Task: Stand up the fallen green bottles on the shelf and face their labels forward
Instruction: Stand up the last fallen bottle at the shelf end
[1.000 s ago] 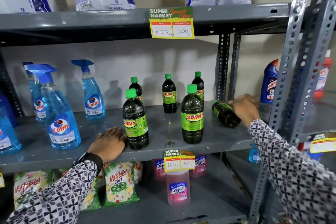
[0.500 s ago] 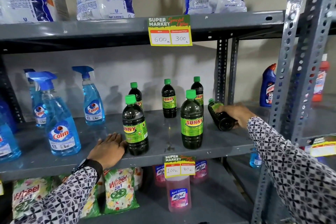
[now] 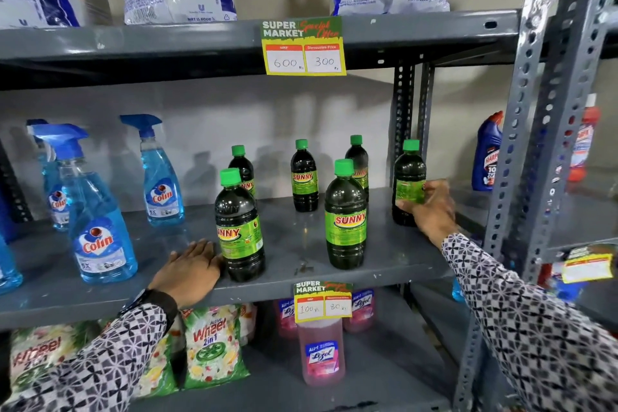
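Gripping the rightmost green bottle (image 3: 408, 181) around its label, the right hand (image 3: 431, 207) is holding it at the far right end of the shelf (image 3: 301, 244), beside the upright post (image 3: 403, 130). Its long axis is standing vertical, green cap on top, base touching or nearly touching the shelf. Its label seems to be facing partly toward the grip rather than forward, so a twist about that upright axis looks like what remains. The left hand (image 3: 192, 269) is lying flat and empty on the shelf, just beside the front-left bottle (image 3: 239, 227); the right is far nearer.
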Demonstrator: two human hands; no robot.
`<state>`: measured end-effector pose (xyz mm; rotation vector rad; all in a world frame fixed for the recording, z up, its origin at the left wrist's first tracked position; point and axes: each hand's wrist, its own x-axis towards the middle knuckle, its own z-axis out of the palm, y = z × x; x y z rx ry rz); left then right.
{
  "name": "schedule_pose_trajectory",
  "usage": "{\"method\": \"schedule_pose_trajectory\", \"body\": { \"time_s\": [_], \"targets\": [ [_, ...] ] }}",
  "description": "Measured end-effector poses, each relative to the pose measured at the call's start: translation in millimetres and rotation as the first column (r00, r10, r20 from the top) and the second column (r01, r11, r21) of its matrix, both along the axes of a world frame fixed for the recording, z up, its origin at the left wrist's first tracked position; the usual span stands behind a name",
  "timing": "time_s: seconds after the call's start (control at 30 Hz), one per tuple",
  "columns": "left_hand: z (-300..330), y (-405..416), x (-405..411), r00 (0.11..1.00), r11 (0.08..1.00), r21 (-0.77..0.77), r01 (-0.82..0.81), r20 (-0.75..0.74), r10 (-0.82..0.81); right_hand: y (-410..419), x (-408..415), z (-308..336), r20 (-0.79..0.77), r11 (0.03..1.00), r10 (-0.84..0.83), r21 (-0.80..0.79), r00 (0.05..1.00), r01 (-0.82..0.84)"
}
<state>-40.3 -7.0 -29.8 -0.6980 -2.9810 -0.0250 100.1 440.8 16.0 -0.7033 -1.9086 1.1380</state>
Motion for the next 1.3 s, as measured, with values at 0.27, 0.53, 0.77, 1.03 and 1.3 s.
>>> {"method": "schedule_pose_trajectory", "body": {
  "time_s": [0.27,0.53,0.77,1.03,1.3],
  "targets": [
    [0,1,2,1.0,0.999,-0.034,0.005,0.0,-0.005,5,2,-5,-0.125,0.981,0.168,-0.08,0.978,-0.179],
    [3,2,5,1.0,1.0,-0.013,-0.027,0.012,0.027,9,-7,-4,-0.064,0.976,0.199,-0.08,0.978,-0.204],
    [3,2,3,0.998,0.998,0.043,-0.037,0.042,0.035,7,-7,-5,-0.008,0.991,0.131,0.035,0.991,-0.131],
    [2,1,4,0.998,0.999,0.022,-0.04,0.041,0.039,12,-10,-9,-0.071,0.981,0.176,-0.065,0.982,-0.181],
    [7,4,11,1.0,0.999,-0.027,-0.024,0.017,0.024,14,-10,-10,-0.048,0.981,0.191,-0.035,0.98,-0.193]
  ]
}}
